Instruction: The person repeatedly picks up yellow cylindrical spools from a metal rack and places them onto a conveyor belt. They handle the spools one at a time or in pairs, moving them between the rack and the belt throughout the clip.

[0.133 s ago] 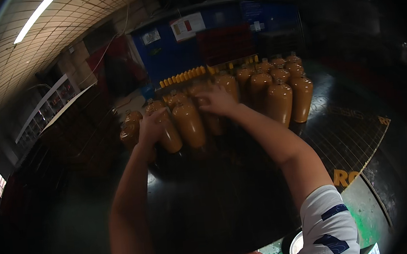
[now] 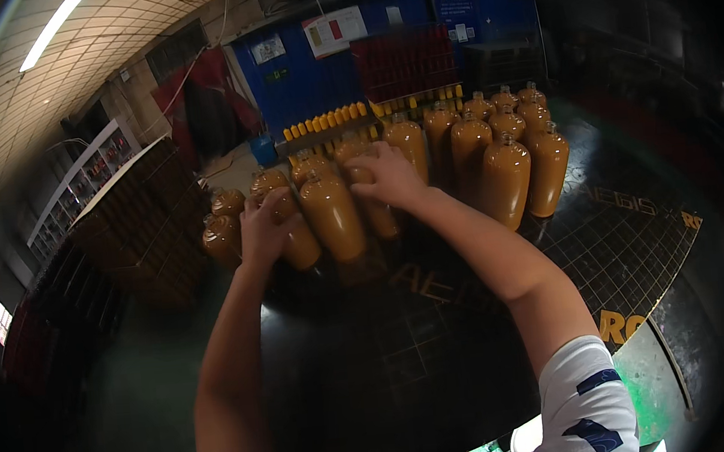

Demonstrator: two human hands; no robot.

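Since the earlier frame, the right-hand bottles (image 2: 509, 183) had shifted slightly rightward in view, while both hands kept nearly the same position. From where I stood, the left hand (image 2: 265, 228) was at left of centre, thumb and fingers moderately spread, against a tilted bottle (image 2: 302, 247). The right hand (image 2: 394, 177) was at upper centre, fingers curved beside a partly hidden bottle (image 2: 384, 217). I could not tell whether either hand gripped. Between them stood the middle bottle (image 2: 333, 218). All were brown, on a dark table (image 2: 346, 339). A blue panel (image 2: 299, 94) stood at upper centre.
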